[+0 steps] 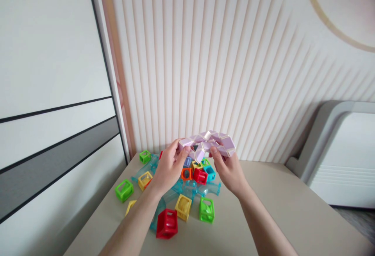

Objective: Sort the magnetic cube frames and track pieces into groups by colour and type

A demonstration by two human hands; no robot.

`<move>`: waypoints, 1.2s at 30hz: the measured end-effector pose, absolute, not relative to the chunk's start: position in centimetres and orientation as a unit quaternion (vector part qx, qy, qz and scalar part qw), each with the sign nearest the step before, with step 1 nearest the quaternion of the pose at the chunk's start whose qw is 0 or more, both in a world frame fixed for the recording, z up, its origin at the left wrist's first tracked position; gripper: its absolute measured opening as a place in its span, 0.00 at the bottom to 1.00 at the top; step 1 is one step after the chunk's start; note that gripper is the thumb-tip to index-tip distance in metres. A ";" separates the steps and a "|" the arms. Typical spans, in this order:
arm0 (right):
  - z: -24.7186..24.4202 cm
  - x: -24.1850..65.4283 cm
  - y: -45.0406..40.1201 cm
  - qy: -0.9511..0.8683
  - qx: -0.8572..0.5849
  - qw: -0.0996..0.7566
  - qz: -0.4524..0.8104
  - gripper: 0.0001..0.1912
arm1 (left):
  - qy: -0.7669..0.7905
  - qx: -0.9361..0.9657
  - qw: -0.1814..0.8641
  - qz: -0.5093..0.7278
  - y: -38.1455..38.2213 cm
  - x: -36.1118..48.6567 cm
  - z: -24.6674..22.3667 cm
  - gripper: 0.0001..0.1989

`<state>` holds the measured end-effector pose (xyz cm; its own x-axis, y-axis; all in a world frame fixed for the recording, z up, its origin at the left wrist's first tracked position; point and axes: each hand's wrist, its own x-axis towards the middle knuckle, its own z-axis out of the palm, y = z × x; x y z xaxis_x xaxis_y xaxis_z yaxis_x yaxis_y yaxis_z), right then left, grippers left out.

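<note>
Lilac, plastic-looking segmented toy (207, 145) with pale edges, in the head view: wedge-like blocks bent into an irregular loop, whether closed or not hard to tell. Raised above a beige tabletop (258, 205), before a cream ribbed wall (181, 52). Grasped from both sides: left part in the left hand (168, 167), right part in the right hand (230, 170), each thumb on the near side. Other fingers mostly hidden behind the blocks; firmness of the pinch impossible to tell.

Probably light, to judge by the fingertip hold. Likely hard and stiff within each block, yet apt to pivot at the joints rather than bend. Smooth, faintly glossy faces, so perhaps a little slippery under a thumb; not obviously fragile, though possibly easy to strain if forced at a joint. Best held by the flat faces of blocks on either side of a joint, fingertips clear of the seams.

Below the hands, a scatter of open-sided cubes: a red cube (166, 224) nearest the camera, a yellow cube (183, 208) just beside it, a green cube (207, 210) farther right. Among them, translucent blue pieces (212, 188). To the left, a white panel (52, 45) with dark strips.
</note>
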<state>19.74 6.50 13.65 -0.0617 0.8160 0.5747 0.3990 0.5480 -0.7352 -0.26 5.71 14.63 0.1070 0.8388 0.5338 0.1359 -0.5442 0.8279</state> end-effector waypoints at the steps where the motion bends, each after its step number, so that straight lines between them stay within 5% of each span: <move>1: 13.8 19.8 6.5 -0.705 -0.429 0.529 0.198 0.21 | 0.358 0.676 0.313 0.563 5.7 -0.3 14.7 0.15; 8: 14.2 19.5 6.2 -0.704 -0.447 0.488 0.256 0.23 | 0.342 0.672 0.327 0.569 5.9 -1.0 14.7 0.18; 15: 14.1 19.3 6.4 -0.658 -0.451 0.470 0.379 0.24 | 0.358 0.650 0.401 0.537 5.8 -1.2 15.0 0.38; 22: 14.6 19.0 6.1 -0.670 -0.411 0.492 0.373 0.26 | 0.387 0.761 0.224 0.469 5.9 -1.9 14.9 0.26; 30: 14.0 18.6 6.1 -0.671 -0.444 0.486 0.342 0.22 | 0.331 0.834 -0.123 0.425 7.1 -1.7 13.8 0.20; 36: 13.7 18.6 5.8 -0.687 -0.439 0.509 0.277 0.20 | 0.309 0.836 -0.144 0.430 6.8 -1.5 14.2 0.16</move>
